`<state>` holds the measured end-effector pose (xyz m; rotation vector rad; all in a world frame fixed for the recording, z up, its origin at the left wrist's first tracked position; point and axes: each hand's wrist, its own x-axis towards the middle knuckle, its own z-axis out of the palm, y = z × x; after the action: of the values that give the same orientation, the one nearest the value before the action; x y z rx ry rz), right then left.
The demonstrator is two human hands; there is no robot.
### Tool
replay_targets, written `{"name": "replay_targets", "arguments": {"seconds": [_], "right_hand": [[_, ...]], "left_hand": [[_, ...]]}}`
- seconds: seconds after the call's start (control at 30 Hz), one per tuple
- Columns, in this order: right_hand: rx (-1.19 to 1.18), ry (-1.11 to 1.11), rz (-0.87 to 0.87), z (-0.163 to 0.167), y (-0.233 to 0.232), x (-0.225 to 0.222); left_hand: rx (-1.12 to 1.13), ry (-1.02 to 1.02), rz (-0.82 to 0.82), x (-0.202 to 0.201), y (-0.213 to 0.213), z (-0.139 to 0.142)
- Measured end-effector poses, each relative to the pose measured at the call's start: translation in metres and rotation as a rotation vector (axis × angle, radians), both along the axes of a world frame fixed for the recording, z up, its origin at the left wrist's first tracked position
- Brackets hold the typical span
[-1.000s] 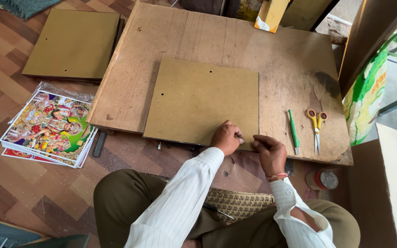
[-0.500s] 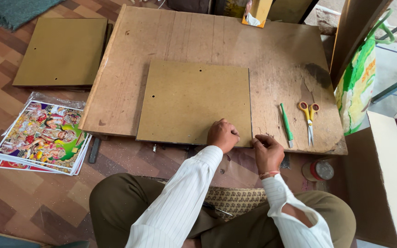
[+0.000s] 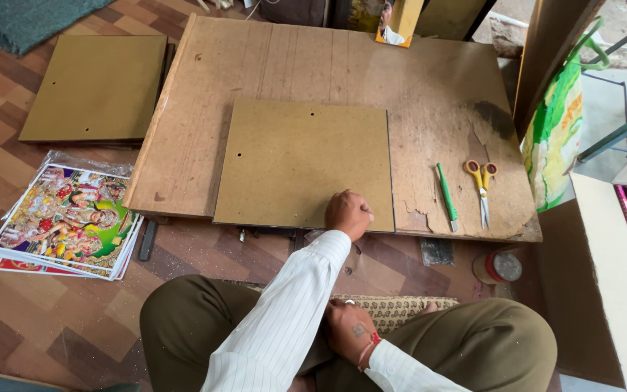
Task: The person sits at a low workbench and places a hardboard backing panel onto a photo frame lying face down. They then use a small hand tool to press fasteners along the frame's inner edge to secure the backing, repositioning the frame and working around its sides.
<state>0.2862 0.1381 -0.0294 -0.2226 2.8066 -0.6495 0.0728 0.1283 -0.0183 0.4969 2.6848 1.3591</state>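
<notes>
A square brown hardboard panel lies flat on a low, worn wooden table. My left hand reaches out in a white striped sleeve and rests as a closed fist on the panel's near edge, towards its right corner. I see nothing in it. My right hand, with a red thread at the wrist, is down in my lap against a woven mat. Its fingers are tucked behind the left sleeve.
A green cutter and yellow-handled scissors lie on the table's right side. On the tiled floor to the left are a stack of colourful prints and more brown boards. A green bag and a small round tin stand at the right.
My right hand has come off the panel's near edge and dropped into my lap. My left hand stays at that edge, now alone.
</notes>
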Motion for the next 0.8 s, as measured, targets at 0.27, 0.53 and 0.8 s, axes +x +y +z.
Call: {"name": "replay_targets", "arguments": {"seconds": [0.27,0.53,0.8], "right_hand": [[-0.182,0.189,-0.179,0.048,0.048,-0.023],[-0.577,0.816,-0.491,0.131,0.107,-0.056],[-0.419,0.822,-0.332,0.121,0.097,-0.092]], "left_hand": [[0.047,0.049,-0.048,0.000,-0.006,-0.013],[0.046,0.033,-0.014,0.002,-0.005,-0.009],[0.066,0.041,-0.002,0.005,-0.007,-0.005]]}}
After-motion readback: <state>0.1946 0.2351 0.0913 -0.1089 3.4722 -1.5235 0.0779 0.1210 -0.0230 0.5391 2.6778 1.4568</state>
